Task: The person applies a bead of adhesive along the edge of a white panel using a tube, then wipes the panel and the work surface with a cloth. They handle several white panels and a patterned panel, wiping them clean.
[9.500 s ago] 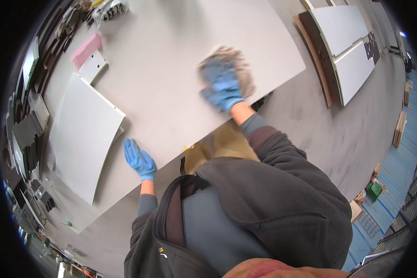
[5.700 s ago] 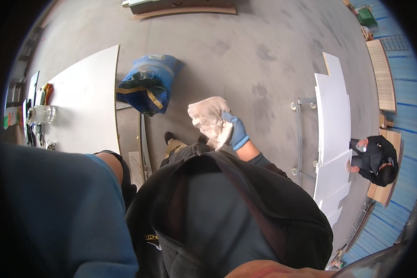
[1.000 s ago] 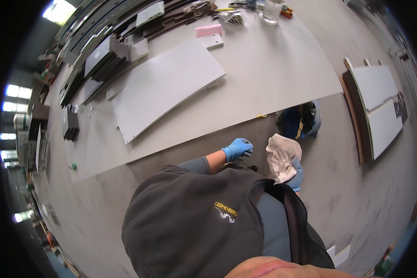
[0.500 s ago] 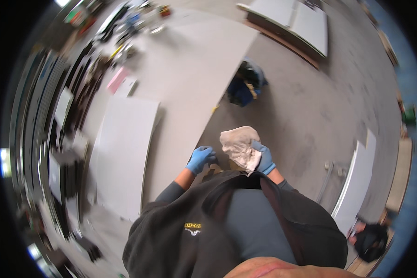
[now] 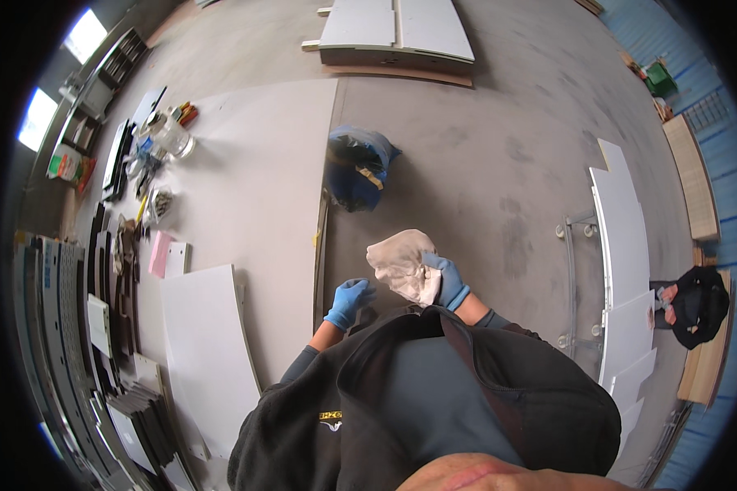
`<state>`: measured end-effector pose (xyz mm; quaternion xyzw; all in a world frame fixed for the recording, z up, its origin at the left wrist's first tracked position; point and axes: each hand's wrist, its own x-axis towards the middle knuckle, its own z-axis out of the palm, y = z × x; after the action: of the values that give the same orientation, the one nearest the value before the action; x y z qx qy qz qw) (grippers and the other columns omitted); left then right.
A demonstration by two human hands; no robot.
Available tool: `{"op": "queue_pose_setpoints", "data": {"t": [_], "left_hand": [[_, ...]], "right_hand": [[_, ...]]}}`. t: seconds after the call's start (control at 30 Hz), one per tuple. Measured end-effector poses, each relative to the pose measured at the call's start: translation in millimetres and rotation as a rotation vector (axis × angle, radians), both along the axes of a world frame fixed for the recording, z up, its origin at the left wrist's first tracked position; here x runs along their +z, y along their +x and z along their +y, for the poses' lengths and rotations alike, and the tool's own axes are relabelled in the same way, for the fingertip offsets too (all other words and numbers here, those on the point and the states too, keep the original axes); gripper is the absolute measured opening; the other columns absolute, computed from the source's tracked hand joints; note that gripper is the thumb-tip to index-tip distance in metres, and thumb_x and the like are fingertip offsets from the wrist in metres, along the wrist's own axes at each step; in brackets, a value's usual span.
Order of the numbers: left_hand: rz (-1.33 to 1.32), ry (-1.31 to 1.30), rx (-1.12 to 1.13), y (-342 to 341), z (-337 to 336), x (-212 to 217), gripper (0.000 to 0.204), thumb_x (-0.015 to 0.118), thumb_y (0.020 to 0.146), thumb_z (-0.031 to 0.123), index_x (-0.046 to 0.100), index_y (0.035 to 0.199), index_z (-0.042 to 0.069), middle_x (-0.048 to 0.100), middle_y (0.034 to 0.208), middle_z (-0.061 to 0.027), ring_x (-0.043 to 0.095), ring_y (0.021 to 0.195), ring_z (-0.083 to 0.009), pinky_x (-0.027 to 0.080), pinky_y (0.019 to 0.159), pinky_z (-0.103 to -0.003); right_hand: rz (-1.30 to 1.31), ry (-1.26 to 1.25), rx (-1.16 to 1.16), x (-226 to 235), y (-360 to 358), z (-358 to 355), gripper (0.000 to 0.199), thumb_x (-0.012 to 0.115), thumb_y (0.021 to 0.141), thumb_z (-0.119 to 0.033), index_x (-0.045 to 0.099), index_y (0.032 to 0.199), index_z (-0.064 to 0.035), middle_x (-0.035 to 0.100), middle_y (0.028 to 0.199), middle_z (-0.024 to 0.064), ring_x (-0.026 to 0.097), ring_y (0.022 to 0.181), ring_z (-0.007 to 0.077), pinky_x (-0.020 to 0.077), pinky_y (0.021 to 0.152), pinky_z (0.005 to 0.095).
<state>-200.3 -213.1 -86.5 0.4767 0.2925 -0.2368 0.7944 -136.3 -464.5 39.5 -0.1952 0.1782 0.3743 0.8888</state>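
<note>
A crumpled off-white rag [image 5: 403, 263] hangs in front of my torso. My right hand [image 5: 448, 283], in a blue glove, grips it along its right side. To the left, beside the edge of the large pale worktable [image 5: 287, 188], is my left hand [image 5: 350, 302], gloved in blue as well. Its fingers are curled in, apart from the rag, and nothing sticks out of them. The rag covers part of my right fingers.
A bin lined with a blue bag [image 5: 367, 168] stands beyond the table edge. White panels [image 5: 209, 352] lie on the table, near a clear jar [image 5: 172, 135] and a pink block [image 5: 160, 252]. Panels on a wheeled cart [image 5: 622, 245] stand right, near another person [image 5: 700, 307]. Stacked boards [image 5: 368, 24] lie ahead.
My view has swung to the right, so the table, bin and panels sit further left or turned. The rag stays in my right hand, and my left hand remains curled.
</note>
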Motion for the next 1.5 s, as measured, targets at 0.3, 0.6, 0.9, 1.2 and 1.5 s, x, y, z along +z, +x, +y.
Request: {"op": "queue_pose_setpoints", "data": {"t": [0.3,0.6,0.9,1.2,1.5], "left_hand": [[0.014,0.041,-0.131,25.7,-39.3,-0.4,0.032,0.069,0.099,0.027,0.065,0.123,0.005,0.075,0.108,-0.0128,0.075,0.092,-0.0275,0.06,0.079,-0.044],[0.099,0.074,-0.167,38.3,-64.3,20.5,0.038,0.069,0.101,0.027,0.064,0.128,0.001,0.074,0.113,-0.0164,0.074,0.1,-0.0314,0.06,0.085,-0.04],[0.109,0.016,-0.185,35.4,-69.1,-2.4,0.029,0.067,0.1,0.031,0.063,0.124,0.015,0.072,0.111,-0.0076,0.069,0.102,-0.0248,0.054,0.084,-0.051],[0.14,-0.09,-0.158,18.8,-67.6,-19.8,0.027,0.066,0.101,0.03,0.062,0.123,0.014,0.071,0.112,-0.0105,0.068,0.102,-0.0289,0.053,0.084,-0.057],[0.127,-0.048,-0.14,8.9,-67.3,-5.0,0.029,0.067,0.101,0.029,0.063,0.123,0.011,0.071,0.111,-0.0115,0.069,0.1,-0.0287,0.055,0.08,-0.053]], "right_hand": [[-0.009,-0.055,-0.183,-32.6,-1.7,-48.8,0.044,0.068,0.097,-0.029,0.059,0.128,0.0008,0.069,0.11,0.0121,0.069,0.097,0.0258,0.0605,0.089,0.0407],[-0.006,-0.113,-0.246,-22.6,5.2,-68.8,0.035,0.069,0.097,-0.027,0.062,0.12,-0.0016,0.069,0.101,0.0089,0.068,0.086,0.0207,0.0612,0.077,0.0357],[-0.031,-0.05,-0.189,-33.8,18.2,-77.1,0.042,0.067,0.098,-0.027,0.061,0.127,0.0015,0.07,0.113,0.0145,0.07,0.097,0.0267,0.0615,0.084,0.0388],[-0.05,-0.036,-0.128,-16.0,8.8,-75.0,0.05,0.065,0.098,-0.03,0.057,0.134,0.004,0.069,0.124,0.0193,0.07,0.11,0.0328,0.0585,0.098,0.0446],[-0.059,-0.085,-0.132,-25.7,-1.7,-76.4,0.046,0.064,0.099,-0.03,0.059,0.132,0.0028,0.069,0.121,0.0163,0.069,0.107,0.0273,0.059,0.094,0.0401]]}}
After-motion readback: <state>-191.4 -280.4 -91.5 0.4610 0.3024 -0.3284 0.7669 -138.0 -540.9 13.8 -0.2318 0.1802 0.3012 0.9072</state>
